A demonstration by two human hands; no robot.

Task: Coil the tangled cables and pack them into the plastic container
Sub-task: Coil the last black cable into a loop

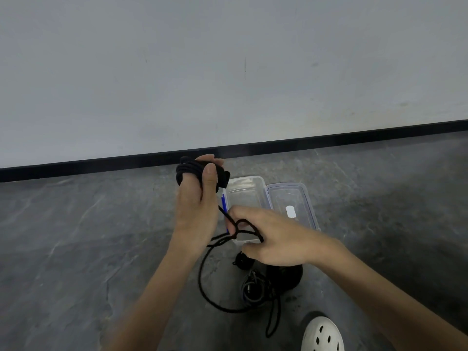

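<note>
We judge the task to be in its early half: the left hand [196,206] is raised upright in front of us, with several turns of the black cable [202,282] wound round its fingers, and its thumb is pressed down over the turns to hold them in place. From that bundle the cable runs down to the right hand [273,239], whose bent fingers hold a small snarled loop, so we take it a knot is being worked out before more can be wound. The rest of this cable lies in a wide slack curve on the floor [76,249] below both hands, with one end trailing toward a white shoe [321,335]. The plastic container [244,191] stands open on the floor just beyond the hands, and as far as we can tell nothing is packed in it yet; its lid [291,198] lies flat right beside it. Under the right wrist we make out a grey cable [253,287] in a loose heap and a dark bundle [291,274] next to it, partly hidden, so we reckon those also wait to be coiled and packed
</note>
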